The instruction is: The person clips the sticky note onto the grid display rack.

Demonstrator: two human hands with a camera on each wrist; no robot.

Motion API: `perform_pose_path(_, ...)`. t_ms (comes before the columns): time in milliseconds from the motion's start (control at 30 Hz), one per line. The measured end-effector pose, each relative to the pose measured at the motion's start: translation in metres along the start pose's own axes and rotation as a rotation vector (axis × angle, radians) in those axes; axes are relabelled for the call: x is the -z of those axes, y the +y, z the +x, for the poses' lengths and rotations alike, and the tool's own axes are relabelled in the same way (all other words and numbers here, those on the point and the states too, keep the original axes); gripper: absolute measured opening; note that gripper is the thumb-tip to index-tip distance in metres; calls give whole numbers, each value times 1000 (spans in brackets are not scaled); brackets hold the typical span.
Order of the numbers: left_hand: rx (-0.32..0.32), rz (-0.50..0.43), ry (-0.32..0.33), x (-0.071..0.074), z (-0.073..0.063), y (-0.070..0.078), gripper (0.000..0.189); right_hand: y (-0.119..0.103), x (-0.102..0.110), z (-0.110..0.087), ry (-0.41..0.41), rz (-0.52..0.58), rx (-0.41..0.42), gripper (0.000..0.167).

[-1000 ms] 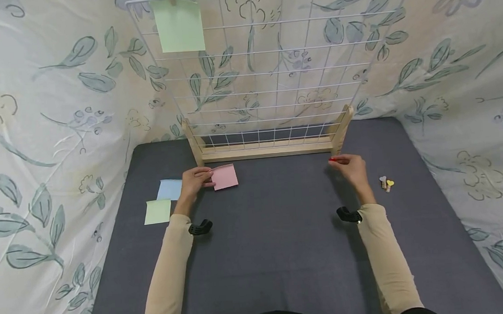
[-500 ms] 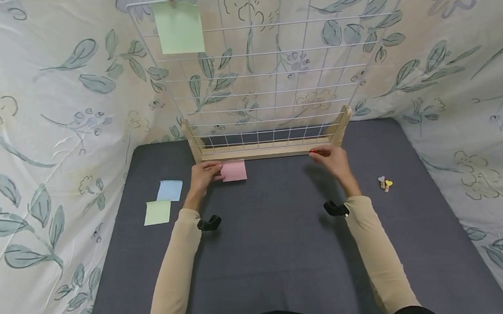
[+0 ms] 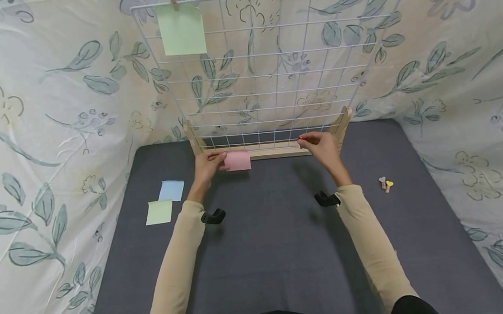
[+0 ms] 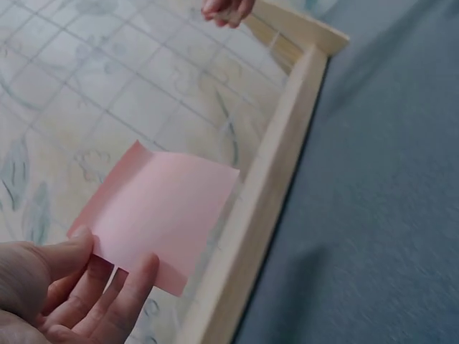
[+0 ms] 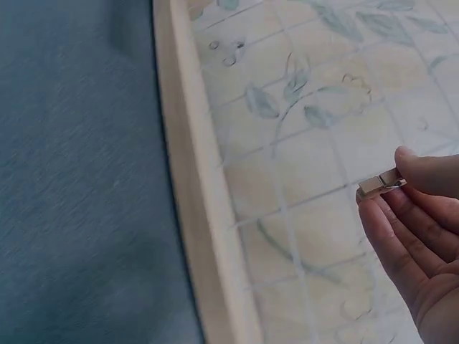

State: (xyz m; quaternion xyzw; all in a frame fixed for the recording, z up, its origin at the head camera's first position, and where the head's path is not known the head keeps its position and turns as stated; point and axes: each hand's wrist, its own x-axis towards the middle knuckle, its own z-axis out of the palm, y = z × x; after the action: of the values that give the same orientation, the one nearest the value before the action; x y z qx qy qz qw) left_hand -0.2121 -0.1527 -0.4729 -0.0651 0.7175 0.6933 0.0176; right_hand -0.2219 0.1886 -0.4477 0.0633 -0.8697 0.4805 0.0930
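Observation:
Between thumb and fingers, my left hand (image 3: 207, 169) pinches a pink sticky note (image 3: 238, 160) by its left edge, raised in front of the rack's wooden base (image 3: 273, 153). The left wrist view shows the pink sticky note (image 4: 161, 208) nearly whole, one corner curling. My right hand (image 3: 323, 148) holds a small wooden clothespin (image 5: 379, 184) at its fingertips; a red piece on it shows in the head view. Behind both hands stands the white wire grid rack (image 3: 272, 74). A pale green note (image 3: 182, 30) hangs from its top left, held by a clothespin (image 3: 173, 1).
A blue note (image 3: 171, 190) and a green note (image 3: 159, 212) lie on the dark table (image 3: 274, 251) at left, close together. On the right lie small clothespins (image 3: 386, 184), one with a yellow heart. Floral cloth (image 3: 60, 140) surrounds the table.
My left hand has lifted the pink note up and to the right, toward the rack's base. With the clothespin, my right hand has moved left and upward, nearer the note.

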Motion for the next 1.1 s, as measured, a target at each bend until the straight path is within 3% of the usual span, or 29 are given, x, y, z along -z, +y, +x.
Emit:
perform_pose_path(333,-82,-39,-3,-13,2,36,29,-40,3,19,11,-29,60,21)
perform_pose_path(700,-152,-41,-12,-25,3,74,25,-74,10,34,-7,25,113,23)
perform_pose_path(933,-180,-22,-15,-29,7,90,24,-102,12,45,-4,14,188,23)
perform_pose_path(1100,-236,-21,-22,-33,7,107,23,-117,15,52,17,26,204,22)
